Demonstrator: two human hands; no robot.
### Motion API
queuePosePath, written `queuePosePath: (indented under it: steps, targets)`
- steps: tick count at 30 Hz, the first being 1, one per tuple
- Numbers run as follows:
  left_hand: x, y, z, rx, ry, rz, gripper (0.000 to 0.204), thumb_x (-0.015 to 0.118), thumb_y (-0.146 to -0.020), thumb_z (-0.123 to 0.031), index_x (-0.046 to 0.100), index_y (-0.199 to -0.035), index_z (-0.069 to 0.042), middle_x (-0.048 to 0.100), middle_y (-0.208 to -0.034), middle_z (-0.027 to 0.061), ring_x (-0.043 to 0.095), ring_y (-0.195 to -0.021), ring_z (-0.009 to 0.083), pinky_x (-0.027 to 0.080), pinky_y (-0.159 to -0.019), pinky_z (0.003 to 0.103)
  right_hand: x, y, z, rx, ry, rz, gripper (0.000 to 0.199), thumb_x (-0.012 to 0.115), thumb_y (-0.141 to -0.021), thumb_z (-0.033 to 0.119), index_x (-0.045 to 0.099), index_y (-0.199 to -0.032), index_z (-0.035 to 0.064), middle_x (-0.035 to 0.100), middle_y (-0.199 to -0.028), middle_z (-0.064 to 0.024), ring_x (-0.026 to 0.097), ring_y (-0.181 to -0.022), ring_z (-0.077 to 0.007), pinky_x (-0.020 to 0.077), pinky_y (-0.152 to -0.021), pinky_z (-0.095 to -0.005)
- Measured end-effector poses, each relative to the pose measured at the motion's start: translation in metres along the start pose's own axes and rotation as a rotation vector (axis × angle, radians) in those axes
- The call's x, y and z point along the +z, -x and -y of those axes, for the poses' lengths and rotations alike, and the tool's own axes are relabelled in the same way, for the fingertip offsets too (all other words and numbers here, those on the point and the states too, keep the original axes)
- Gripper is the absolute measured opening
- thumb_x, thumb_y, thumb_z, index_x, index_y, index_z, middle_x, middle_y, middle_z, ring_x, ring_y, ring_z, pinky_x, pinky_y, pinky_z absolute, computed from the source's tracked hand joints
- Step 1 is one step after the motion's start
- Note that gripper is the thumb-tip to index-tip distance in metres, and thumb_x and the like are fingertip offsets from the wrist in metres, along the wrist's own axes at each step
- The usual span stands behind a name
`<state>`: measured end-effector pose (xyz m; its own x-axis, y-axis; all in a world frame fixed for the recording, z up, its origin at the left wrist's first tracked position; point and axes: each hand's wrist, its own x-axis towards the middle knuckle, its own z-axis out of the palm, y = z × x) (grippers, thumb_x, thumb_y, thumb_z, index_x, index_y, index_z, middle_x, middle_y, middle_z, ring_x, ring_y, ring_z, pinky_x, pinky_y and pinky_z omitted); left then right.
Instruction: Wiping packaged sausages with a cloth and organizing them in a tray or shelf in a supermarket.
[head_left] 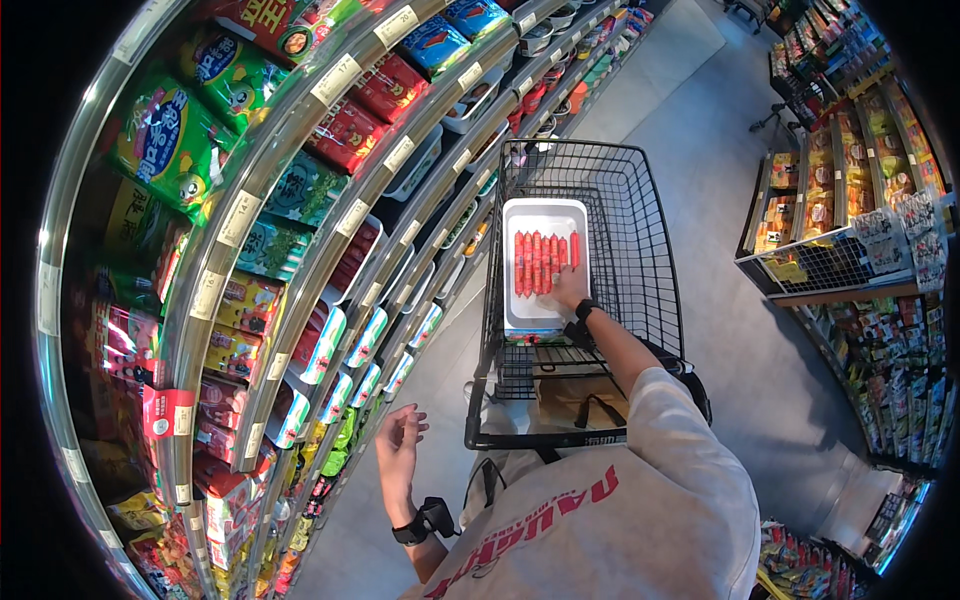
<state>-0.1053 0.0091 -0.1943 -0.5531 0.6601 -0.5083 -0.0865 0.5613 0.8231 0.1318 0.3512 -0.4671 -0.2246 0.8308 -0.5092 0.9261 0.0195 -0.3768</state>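
Overhead, a person looks down at a black wire shopping cart (640, 250) in a shop aisle. At about 12 o'clock from the person's body, the right hand (570, 290) reaches into the cart, fingers bent and resting on the near end of the red sausages (545, 262); whether it grips one cannot be told. These sausages lie side by side in a white rectangular tray (520, 225) set in the cart basket. The tray's long axis runs from 6 to 12 o'clock, away from the person, and the sausages point the same way. The left hand (398, 445) hangs at about 9 o'clock, open, fingers loosely spread, holding nothing, beside the cart's near left corner. Both wrists wear dark bands. A brown bag (580, 395) sits in the near part of the cart. Curved shelves (330, 230) of bright packets fill the left, from 7 to 11 o'clock, close by the free hand. More racks (850, 230) stand at 2 o'clock, well apart across the grey floor (740, 340).
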Motion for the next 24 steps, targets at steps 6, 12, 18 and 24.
queuePosePath:
  steps: [6,12,18,24]
  targets:
    - [0.0,0.003,0.004,-0.004,0.004,0.006,0.034,0.06,-0.1,-0.028,0.061,-0.12,-0.001,0.07,-0.102,0.0093,0.067,-0.089,0.016,0.05,-0.077,0.029,0.028,-0.023,-0.029,-0.073,0.063,-0.163,0.072,0.08,-0.073,0.034,0.044,-0.125,-0.0025,0.05,-0.119,-0.0326,0.055,-0.111,-0.0474,0.0495,-0.095,-0.046]
    - [-0.003,0.004,0.012,-0.005,-0.013,0.019,0.039,0.06,-0.099,-0.034,0.061,-0.121,-0.002,0.07,-0.103,0.0092,0.067,-0.09,0.0168,0.051,-0.08,0.03,0.026,-0.018,-0.032,-0.015,0.046,-0.043,0.063,0.072,-0.08,0.034,0.045,-0.125,-0.0003,0.057,-0.115,-0.0353,0.061,-0.104,-0.0495,0.0518,-0.09,-0.0506]
    - [0.0,0.004,0.01,-0.005,-0.02,0.015,0.037,0.059,-0.1,-0.032,0.061,-0.121,-0.002,0.07,-0.104,0.0091,0.067,-0.09,0.0167,0.051,-0.08,0.03,-0.003,-0.008,-0.016,-0.113,0.142,0.026,0.039,0.07,-0.082,0.029,0.066,-0.109,0.0011,0.065,-0.106,-0.0281,0.063,-0.107,-0.0459,0.0544,-0.089,-0.0494]
    - [0.0,0.002,0.009,0.011,-0.031,0.037,0.037,0.059,-0.1,-0.032,0.062,-0.121,-0.002,0.07,-0.104,0.0096,0.067,-0.09,0.0167,0.05,-0.08,0.03,0.031,-0.024,-0.037,-0.133,0.086,-0.017,0.034,0.07,-0.082,0.029,0.071,-0.103,0.002,0.062,-0.112,-0.0303,0.063,-0.108,-0.0428,0.0538,-0.09,-0.0485]
